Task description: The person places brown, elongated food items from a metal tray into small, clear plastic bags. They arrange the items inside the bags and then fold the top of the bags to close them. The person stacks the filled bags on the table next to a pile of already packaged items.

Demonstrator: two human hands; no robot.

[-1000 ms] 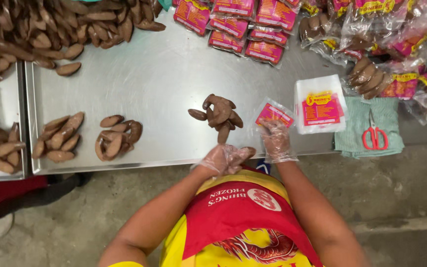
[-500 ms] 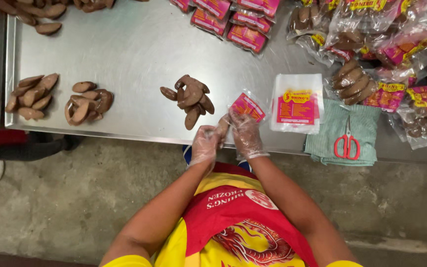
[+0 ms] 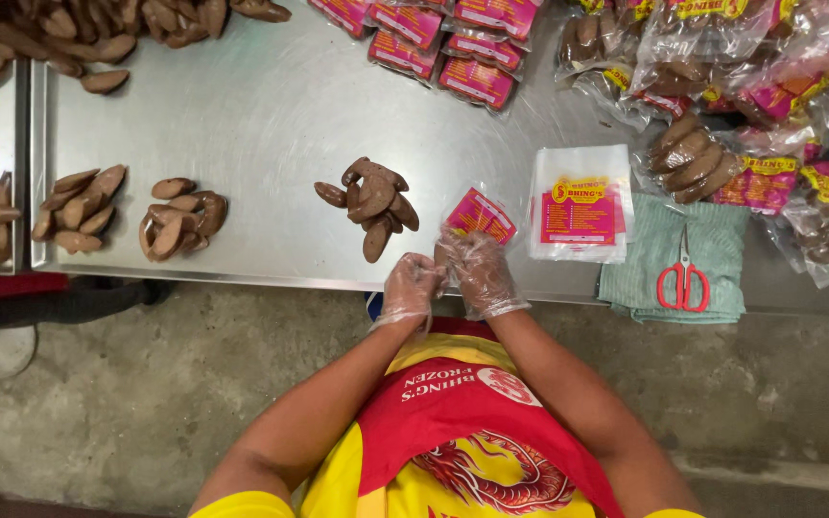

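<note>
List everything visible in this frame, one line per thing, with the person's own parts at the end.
small plastic bag: one, clear with a pink label, at the table's near edge, held by both hands.
brown oblong pieces: one small pile, brown, on the table just left of the bag.
sorted piles: two, brown, on the table's left part.
loose heap: brown pieces, top left.
stack of empty bags: one stack, white with pink and yellow print, right of the hands.
scissors: one pair, red handles, on the cloth.
cloth: one, green, folded, right edge of the table.
filled packs: many, clear with pink labels, top and right.
metal table: one, grey steel.
left hand: clear glove, at the bag's lower edge.
right hand: clear glove, gripping the bag.
</note>
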